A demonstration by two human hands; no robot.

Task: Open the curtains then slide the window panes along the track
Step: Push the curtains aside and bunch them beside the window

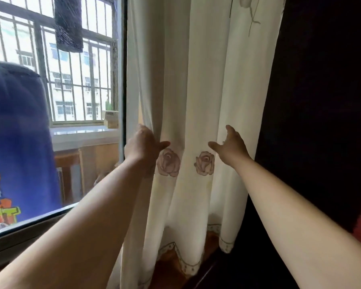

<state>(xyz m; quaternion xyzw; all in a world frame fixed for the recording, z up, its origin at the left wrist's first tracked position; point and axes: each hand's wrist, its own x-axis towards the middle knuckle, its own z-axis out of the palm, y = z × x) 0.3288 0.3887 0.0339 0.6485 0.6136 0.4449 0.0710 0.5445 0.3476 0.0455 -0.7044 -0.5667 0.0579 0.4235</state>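
Hands reach for a cream curtain (198,97) embroidered with roses, seen from the head camera as a person stands at a window. The left hand (143,143) rests on the curtain's left edge, its fingers curled around or behind the fabric near the dark window frame (123,59); whether they actually pinch the cloth cannot be told, as the fingertips are hidden. The right hand (230,146) hovers just in front of a fold, fingers and thumb spread wide, holding nothing. The curtain hangs bunched in deep folds at centre, between the uncovered glass pane (50,101) on the left and a dark wall on the right, with its scalloped hem near the sill. Through the glass a blue garment (19,132) and a dark cloth (68,24) hang outside, before metal bars.

The fabric looks light, soft and limp, so it should likely gather easily but will slip through a loose grasp. The best hold appears to be a firm pinch on the leading edge at about hand height. By contrast, the pane should be stiff and heavier, best pushed at its vertical frame.
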